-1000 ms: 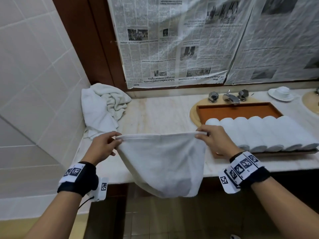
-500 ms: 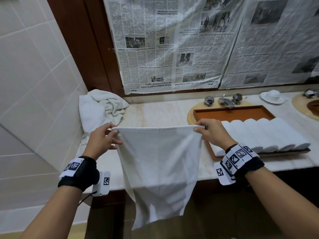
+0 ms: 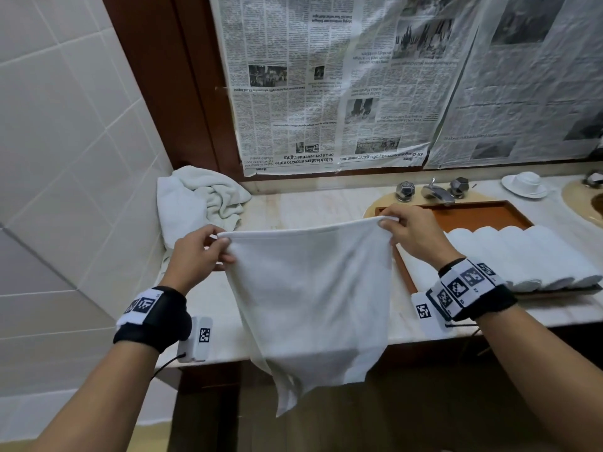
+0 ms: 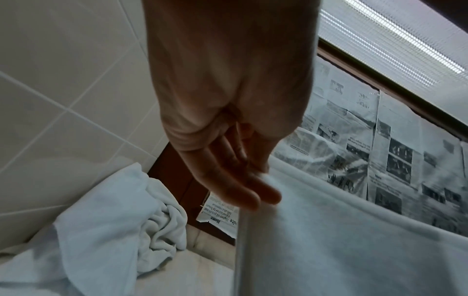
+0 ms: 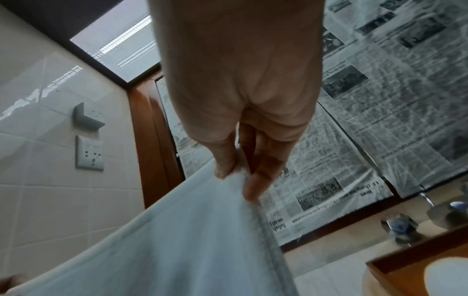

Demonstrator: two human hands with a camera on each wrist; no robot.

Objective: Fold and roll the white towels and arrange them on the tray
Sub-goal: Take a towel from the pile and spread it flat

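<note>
Above the counter's (image 3: 326, 207) front edge, left hand (image 3: 199, 256) and right hand (image 3: 412, 238) are each pinching a top corner of an unfolded towel (image 3: 310, 288), hanging free, while rolls (image 3: 522, 256) are lying on the tray (image 3: 456, 215) and a crumpled pile (image 3: 199, 200) is waiting, so work appears roughly midway.

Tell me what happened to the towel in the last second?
Both hands lifted the white towel higher, so it opened out and now hangs longer, past the counter edge. The left hand and right hand still pinch its top corners. The rolled towels on the tray and the crumpled towel pile stayed put.
</note>
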